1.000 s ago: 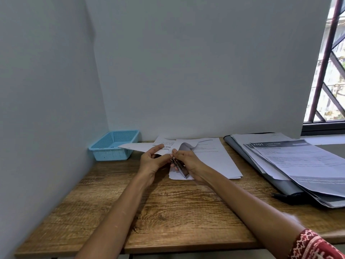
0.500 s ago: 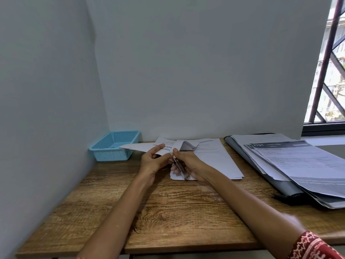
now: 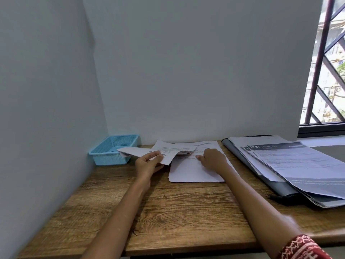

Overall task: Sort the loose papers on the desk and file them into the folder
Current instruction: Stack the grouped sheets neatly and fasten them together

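One brown wood-grain desk (image 3: 186, 212) is set into a corner of pale walls, so that everything on it is kept within arm's reach. At its right end one dark grey folder (image 3: 242, 159) is laid open and flat, and a fanned stack of printed white sheets (image 3: 302, 165) is rested on it, apparently as the already filed lot; its sheets cannot be counted. In the middle, near the back wall, one loose pile of white papers (image 3: 188, 171) is left flat on the desk, probably the lot not yet sorted. One light blue perforated plastic basket (image 3: 113, 152) is kept in the far left corner, its contents hard to tell. A few printed sheets (image 3: 147, 152) are pinched between thumb and fingers of the left hand (image 3: 147, 165) and lifted clear of the pile, seemingly to be set apart. The right hand (image 3: 212, 158) is rested on the pile with fingers loosely extended, nothing being grasped, likely to steady it.
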Demonstrator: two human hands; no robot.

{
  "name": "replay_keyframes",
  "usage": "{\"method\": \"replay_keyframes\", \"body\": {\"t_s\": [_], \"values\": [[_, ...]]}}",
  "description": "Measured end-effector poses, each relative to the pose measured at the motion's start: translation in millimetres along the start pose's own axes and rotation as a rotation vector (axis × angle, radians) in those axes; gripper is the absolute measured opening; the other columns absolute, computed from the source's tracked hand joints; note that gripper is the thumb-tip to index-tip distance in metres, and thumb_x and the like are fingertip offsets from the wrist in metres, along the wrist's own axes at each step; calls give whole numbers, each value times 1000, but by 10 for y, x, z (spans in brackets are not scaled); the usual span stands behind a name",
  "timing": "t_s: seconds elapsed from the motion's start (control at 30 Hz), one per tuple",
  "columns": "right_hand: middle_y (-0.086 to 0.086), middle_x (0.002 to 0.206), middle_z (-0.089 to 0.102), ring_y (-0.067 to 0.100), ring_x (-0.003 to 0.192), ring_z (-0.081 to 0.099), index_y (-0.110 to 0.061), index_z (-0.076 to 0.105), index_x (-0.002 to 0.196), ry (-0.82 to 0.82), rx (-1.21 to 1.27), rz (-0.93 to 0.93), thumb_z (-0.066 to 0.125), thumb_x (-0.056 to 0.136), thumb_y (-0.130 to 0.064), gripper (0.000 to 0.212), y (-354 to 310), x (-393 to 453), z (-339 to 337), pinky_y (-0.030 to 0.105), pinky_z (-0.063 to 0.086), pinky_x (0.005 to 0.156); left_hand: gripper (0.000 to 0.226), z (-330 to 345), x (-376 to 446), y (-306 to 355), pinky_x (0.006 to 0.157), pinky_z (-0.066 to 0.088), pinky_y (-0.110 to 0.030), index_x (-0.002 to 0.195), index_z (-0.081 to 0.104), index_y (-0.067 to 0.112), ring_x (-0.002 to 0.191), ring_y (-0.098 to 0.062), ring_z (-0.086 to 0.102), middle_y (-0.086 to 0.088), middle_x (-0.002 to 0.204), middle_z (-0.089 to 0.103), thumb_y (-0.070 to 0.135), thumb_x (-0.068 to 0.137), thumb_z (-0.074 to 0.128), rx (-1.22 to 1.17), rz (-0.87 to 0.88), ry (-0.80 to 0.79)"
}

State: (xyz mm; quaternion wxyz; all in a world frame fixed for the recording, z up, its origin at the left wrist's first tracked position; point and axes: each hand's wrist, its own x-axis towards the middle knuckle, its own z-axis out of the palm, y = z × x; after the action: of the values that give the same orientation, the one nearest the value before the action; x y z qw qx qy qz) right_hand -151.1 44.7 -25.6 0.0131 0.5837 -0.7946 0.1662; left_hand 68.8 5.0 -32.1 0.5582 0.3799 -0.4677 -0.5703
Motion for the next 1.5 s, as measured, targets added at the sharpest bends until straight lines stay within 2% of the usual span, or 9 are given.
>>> {"method": "replay_keyframes", "body": {"t_s": [0.17, 0.47, 0.7, 0.83, 0.93, 1.13, 1.23, 1.4, 1.5], "values": [[12, 127, 53, 29, 121, 45, -9, 51, 125, 20, -210, 31, 32, 100, -46, 49, 20, 52, 166, 45, 29, 103, 21, -2, -26, -2, 60, 58, -24, 95, 65, 4, 88, -22, 63, -13, 103, 62, -6, 77, 70, 58, -3, 43], [-1, 127, 58, 20, 120, 51, -18, 54, 126, 223, 256, -90, 43, 98, -41, 37, -68, -146, 153, 36, 29, 98, 34, -131, -175, 55, 61, 47, -19, 111, 59, 10, 97, -19, 53, -8, 112, 53, -6, 82, 64, 352, 103, 89], [-6, 115, 64, 15, 106, 59, -20, 62, 113, 185, 571, -111, 51, 95, -40, 29, -306, -353, 44, 39, 38, 97, 25, -221, -306, 832, 76, 48, -31, 104, 62, 5, 103, -29, 59, -10, 107, 61, -4, 81, 63, 489, 324, 182], [-3, 117, 62, 16, 108, 58, -19, 58, 121, 193, 678, -170, 53, 95, -37, 31, -513, -378, -216, 37, 42, 97, 41, -323, -426, 1328, 79, 53, -34, 117, 52, 7, 105, -30, 58, -15, 120, 57, 0, 80, 68, 396, 401, 200], [5, 124, 56, 19, 114, 54, -18, 50, 130, 108, 846, -235, 57, 93, -34, 41, -687, -412, -500, 29, 42, 92, 46, -379, -572, 1621, 60, 54, -25, 121, 49, 12, 89, -26, 62, -15, 108, 59, 3, 81, 69, 218, 367, 98], [12, 145, 37, 27, 130, 40, -22, 25, 148, -207, 1117, -253, 71, 83, -37, 80, -863, -529, -802, 44, 34, 101, 18, -423, -848, 1992, 58, 57, -24, 103, 64, 6, 67, -16, 65, -8, 85, 69, 12, 86, 65, -80, 334, 1], [9, 139, 49, 25, 123, 49, -19, 33, 144, -255, 1295, -272, 80, 61, -47, 99, -946, -612, -793, 45, 41, 96, 8, -445, -933, 2170, 62, 58, -32, 89, 65, 6, 58, -16, 67, -5, 69, 71, 14, 87, 64, -101, 332, -5], [21, 116, 65, 31, 95, 67, 0, 55, 124, -337, 1515, -343, 69, 85, -21, 46, -1115, -744, -742, 39, 58, 78, 12, -584, -890, 2286, 58, 54, -26, 82, 61, 8, 67, -20, 63, -5, 76, 65, 15, 92, 59, 23, 395, 164], [18, 102, 70, 30, 82, 69, 1, 60, 116, -226, 1459, -196, 61, 90, -8, 27, -1183, -827, -651, 38, 58, 68, 24, -836, -744, 1990, 78, 50, -33, 98, 59, 1, 88, -25, 60, -12, 97, 64, 21, 98, 45, 275, 320, 291]]}}
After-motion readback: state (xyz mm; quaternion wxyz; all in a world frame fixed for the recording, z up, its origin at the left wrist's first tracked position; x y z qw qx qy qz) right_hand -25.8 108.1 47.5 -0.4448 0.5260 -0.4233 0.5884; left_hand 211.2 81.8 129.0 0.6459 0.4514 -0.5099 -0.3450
